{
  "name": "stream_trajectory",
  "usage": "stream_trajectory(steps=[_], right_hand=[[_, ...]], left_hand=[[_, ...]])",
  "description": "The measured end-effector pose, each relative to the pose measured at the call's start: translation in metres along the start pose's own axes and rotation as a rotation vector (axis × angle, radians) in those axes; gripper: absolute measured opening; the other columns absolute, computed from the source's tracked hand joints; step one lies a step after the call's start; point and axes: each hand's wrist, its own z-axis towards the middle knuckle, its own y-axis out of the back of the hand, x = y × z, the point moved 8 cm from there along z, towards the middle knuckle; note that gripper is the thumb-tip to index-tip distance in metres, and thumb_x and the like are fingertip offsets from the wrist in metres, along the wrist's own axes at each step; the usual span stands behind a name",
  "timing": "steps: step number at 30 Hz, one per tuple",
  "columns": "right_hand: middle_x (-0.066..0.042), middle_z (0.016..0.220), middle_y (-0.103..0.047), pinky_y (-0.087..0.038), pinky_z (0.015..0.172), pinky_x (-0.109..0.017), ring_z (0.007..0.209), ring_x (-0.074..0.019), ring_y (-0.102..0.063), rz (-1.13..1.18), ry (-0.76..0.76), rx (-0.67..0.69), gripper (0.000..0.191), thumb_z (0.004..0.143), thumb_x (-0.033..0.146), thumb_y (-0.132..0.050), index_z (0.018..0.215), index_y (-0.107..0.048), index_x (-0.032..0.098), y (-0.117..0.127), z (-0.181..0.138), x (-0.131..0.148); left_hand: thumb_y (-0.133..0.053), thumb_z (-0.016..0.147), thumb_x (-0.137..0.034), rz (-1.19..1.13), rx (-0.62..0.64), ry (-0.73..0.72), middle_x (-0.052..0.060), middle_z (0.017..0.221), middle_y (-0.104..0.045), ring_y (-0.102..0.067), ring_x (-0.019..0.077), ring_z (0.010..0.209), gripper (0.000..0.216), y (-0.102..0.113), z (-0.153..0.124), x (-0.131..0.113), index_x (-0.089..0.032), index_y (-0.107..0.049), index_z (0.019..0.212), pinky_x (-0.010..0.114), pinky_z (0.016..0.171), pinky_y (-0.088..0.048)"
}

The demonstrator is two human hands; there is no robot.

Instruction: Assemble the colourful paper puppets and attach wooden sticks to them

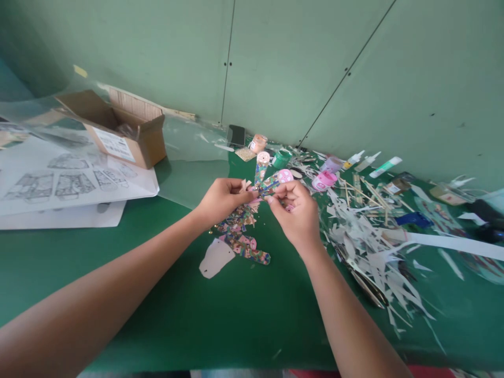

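The green table [236,325] has a smooth, slightly shiny top, with something red [315,373] showing under its near edge toward the right. A plain pale cut-out [216,258], rounded and dotted with small holes, lies flat nearer the middle. Just beyond it is the patterned figure [236,220], jointed pieces in blue, pink and brown, partly hidden by the fingers. The left hand [226,202] has its thumb and forefinger pinched on the figure's upper part; the right hand [297,210] pinches at the same place from the other side, its other fingers curled. Which small part each grips is hidden.

Toward the right edge, white paper scraps [378,257] crowd the table, metal scissors [364,283] half buried among them, with thin wooden sticks [370,189] beyond. Toward the left edge lie sheets [71,181] printed with line drawings; a carton [151,142], flaps up, stands over their far part. Its white label [114,143] bears print too small to read.

Along the far edge stand pink [324,180], green [282,158] and peach [258,143] paint jars and a glue stick [386,167]. Behind rises a pale green panelled wall [283,68] with dark seams.
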Motion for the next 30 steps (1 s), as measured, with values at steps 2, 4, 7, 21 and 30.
stream_trajectory(steps=[2, 4, 7, 21, 30], right_hand=[[0.003, 0.07, -0.061, -0.05, 0.059, -0.026, 0.064, -0.0131, -0.061, 0.001, -0.001, -0.001, 0.012, 0.075, 0.022, -0.061, 0.081, -0.051, 0.023, 0.0, 0.0, 0.0], [0.002, 0.07, -0.061, -0.05, 0.059, -0.026, 0.064, -0.0134, -0.061, 0.0, 0.001, 0.002, 0.012, 0.075, 0.022, -0.061, 0.081, -0.051, 0.023, 0.0, 0.0, 0.0], [0.002, 0.071, -0.061, -0.049, 0.058, -0.026, 0.064, -0.0136, -0.061, -0.007, -0.006, 0.02, 0.012, 0.075, 0.022, -0.061, 0.081, -0.051, 0.023, -0.001, -0.001, 0.0], [0.0, 0.08, -0.064, -0.049, 0.061, -0.027, 0.067, -0.0132, -0.061, -0.043, 0.037, -0.026, 0.016, 0.085, 0.035, -0.059, 0.094, -0.053, 0.023, 0.008, -0.003, 0.003], [-0.003, 0.073, -0.071, -0.046, 0.063, -0.031, 0.064, -0.0194, -0.063, -0.519, -0.022, 0.166, 0.014, 0.084, 0.025, -0.056, 0.083, -0.07, 0.022, 0.021, 0.007, -0.021]], left_hand=[[-0.07, 0.07, -0.042, -0.006, -0.009, 0.004, -0.005, 0.055, -0.039, -0.031, 0.0074, 0.053, 0.034, 0.001, 0.0, 0.0, -0.017, -0.05, 0.059, 0.025, 0.053, -0.02], [-0.07, 0.07, -0.042, -0.009, -0.006, 0.009, -0.005, 0.055, -0.039, -0.031, 0.0074, 0.052, 0.033, 0.0, -0.001, -0.001, -0.017, -0.051, 0.06, 0.025, 0.053, -0.02], [-0.07, 0.069, -0.042, -0.002, 0.006, 0.02, -0.005, 0.056, -0.042, -0.032, 0.0075, 0.053, 0.032, -0.001, -0.001, -0.001, -0.016, -0.053, 0.061, 0.025, 0.053, -0.02], [-0.07, 0.068, -0.036, -0.008, -0.11, 0.01, -0.005, 0.052, -0.039, -0.028, 0.0062, 0.049, 0.03, 0.009, -0.002, -0.003, -0.017, -0.05, 0.055, 0.025, 0.049, -0.016], [-0.069, 0.068, -0.031, -0.111, -0.364, -0.091, -0.005, 0.053, -0.043, -0.031, 0.0065, 0.051, 0.024, 0.044, 0.001, -0.01, -0.016, -0.054, 0.055, 0.024, 0.049, -0.023]])
